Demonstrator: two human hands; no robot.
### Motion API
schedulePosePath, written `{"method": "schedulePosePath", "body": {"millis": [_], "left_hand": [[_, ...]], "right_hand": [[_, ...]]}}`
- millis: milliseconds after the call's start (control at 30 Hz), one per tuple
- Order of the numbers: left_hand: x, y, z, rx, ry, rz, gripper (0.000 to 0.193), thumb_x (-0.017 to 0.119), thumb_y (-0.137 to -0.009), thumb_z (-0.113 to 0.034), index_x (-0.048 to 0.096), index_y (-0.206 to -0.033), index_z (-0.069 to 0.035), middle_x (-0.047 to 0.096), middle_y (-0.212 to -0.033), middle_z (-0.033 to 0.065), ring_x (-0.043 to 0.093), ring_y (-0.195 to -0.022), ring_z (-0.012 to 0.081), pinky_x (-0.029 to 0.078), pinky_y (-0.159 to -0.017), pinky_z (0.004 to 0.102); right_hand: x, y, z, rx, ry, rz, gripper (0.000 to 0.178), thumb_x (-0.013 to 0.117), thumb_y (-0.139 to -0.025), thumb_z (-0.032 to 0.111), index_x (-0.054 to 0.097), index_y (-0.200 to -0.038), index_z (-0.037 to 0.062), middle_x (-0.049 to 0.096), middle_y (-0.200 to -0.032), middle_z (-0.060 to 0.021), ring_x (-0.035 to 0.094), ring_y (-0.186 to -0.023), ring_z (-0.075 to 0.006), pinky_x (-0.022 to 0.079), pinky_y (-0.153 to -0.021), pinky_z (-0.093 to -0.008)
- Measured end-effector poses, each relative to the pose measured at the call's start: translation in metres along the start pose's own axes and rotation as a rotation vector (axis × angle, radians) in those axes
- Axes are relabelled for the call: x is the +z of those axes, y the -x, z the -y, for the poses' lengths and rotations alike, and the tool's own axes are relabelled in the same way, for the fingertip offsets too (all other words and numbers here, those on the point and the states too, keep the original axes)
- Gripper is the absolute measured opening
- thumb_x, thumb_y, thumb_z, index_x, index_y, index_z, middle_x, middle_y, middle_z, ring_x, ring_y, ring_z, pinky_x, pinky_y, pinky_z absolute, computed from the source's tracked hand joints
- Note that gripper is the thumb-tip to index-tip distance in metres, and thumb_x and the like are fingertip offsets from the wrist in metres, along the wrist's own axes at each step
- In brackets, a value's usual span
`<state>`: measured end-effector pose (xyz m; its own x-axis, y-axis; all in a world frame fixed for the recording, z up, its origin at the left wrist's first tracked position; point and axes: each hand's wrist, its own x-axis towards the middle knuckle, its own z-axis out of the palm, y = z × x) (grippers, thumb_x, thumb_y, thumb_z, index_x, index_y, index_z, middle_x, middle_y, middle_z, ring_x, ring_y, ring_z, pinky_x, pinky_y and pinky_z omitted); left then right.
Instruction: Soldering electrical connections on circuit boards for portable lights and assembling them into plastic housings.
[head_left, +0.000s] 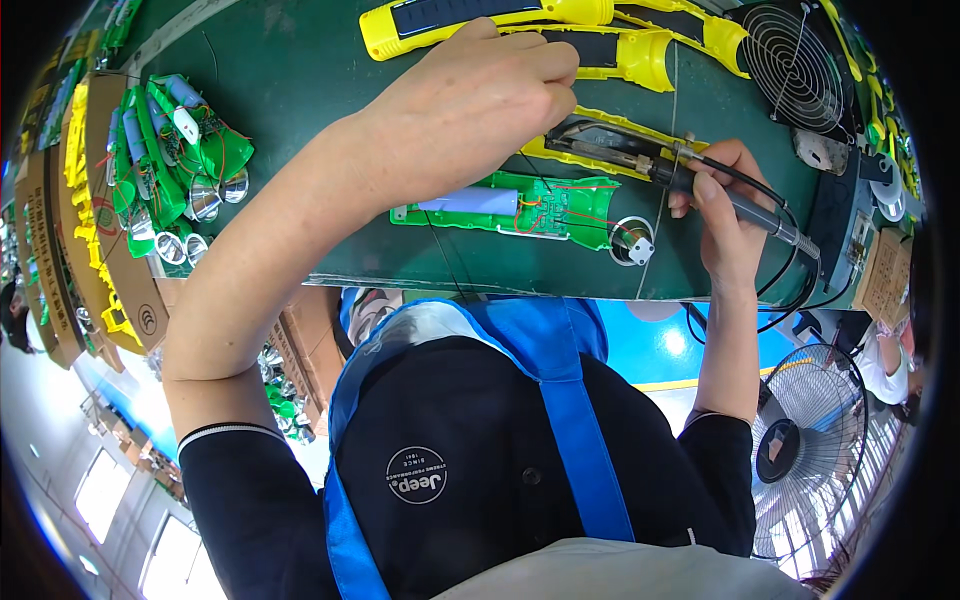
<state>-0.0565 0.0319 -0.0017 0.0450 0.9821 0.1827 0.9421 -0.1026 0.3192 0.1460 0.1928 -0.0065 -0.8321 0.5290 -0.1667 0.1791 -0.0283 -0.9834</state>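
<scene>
My right hand (728, 215) grips a dark-handled soldering iron (680, 178), with cables trailing from its back end. Its metal front end points left, over an open yellow casing half (620, 130). At the near end of that casing half, my left hand (490, 105) is curled with knuckles up; its fingertips and whatever they hold are hidden. Below both hands lies a green casing half (590, 233) with a lilac battery cell (470, 201), a small circuit board and red wires. A round silver reflector (632, 242) with a white piece sits at its right end.
More yellow casings (640, 60) lie along the far side of the green table (300, 60). Green assemblies with reflectors (170, 170) are bunched at left beside a cardboard box (130, 230). A small fan with a wire guard (795, 65) stands far right; a larger fan (810, 440) is lower right.
</scene>
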Motion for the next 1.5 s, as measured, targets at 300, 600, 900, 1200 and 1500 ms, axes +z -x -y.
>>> {"method": "schedulePosePath", "body": {"millis": [300,600,900,1200,1500], "left_hand": [[-0.009,-0.004,-0.004,0.029,0.012,0.018,0.006,0.058,-0.07,-0.005,0.057,-0.075,-0.003,0.053,-0.089,0.0075,0.055,-0.087,0.0238,0.04,-0.074,0.0356],[-0.012,-0.005,-0.007,0.043,-0.028,0.026,0.007,0.059,-0.068,-0.004,0.057,-0.075,-0.002,0.052,-0.088,0.0078,0.055,-0.086,0.0235,0.041,-0.074,0.0355],[-0.004,-0.002,-0.002,0.047,-0.022,0.008,0.008,0.06,-0.069,-0.004,0.056,-0.075,-0.003,0.052,-0.089,0.0071,0.055,-0.086,0.023,0.039,-0.072,0.0351],[-0.008,-0.003,-0.004,0.021,-0.06,0.063,0.005,0.058,-0.072,-0.006,0.059,-0.075,-0.004,0.053,-0.083,0.006,0.055,-0.085,0.0198,0.041,-0.072,0.0336],[-0.011,-0.004,-0.005,0.004,-0.02,0.097,0.003,0.059,-0.074,-0.007,0.058,-0.076,-0.005,0.052,-0.087,0.0052,0.053,-0.083,0.0201,0.037,-0.069,0.0336]], "right_hand": [[0.002,-0.002,0.0,0.003,0.029,0.05,0.021,0.061,-0.081,0.016,0.051,-0.091,-0.0004,0.054,-0.071,-0.0053,0.054,-0.06,-0.0101,0.043,-0.054,-0.0212],[-0.003,0.002,-0.003,-0.027,0.039,0.035,0.023,0.061,-0.082,0.017,0.05,-0.09,-0.0009,0.055,-0.073,-0.0081,0.055,-0.061,-0.0128,0.044,-0.055,-0.0236],[-0.01,0.012,-0.018,-0.126,-0.101,-0.088,0.027,0.059,-0.083,0.022,0.048,-0.093,-0.0016,0.054,-0.074,-0.0113,0.054,-0.065,-0.0165,0.045,-0.063,-0.0269],[-0.004,0.014,-0.034,-0.253,-0.244,-0.149,0.031,0.059,-0.084,0.026,0.046,-0.096,-0.0001,0.056,-0.078,-0.0133,0.054,-0.067,-0.017,0.044,-0.065,-0.0283],[-0.006,0.013,-0.038,-0.298,-0.295,-0.151,0.029,0.055,-0.085,0.024,0.046,-0.097,0.0,0.056,-0.08,-0.0151,0.053,-0.07,-0.0179,0.043,-0.066,-0.0294]]}}
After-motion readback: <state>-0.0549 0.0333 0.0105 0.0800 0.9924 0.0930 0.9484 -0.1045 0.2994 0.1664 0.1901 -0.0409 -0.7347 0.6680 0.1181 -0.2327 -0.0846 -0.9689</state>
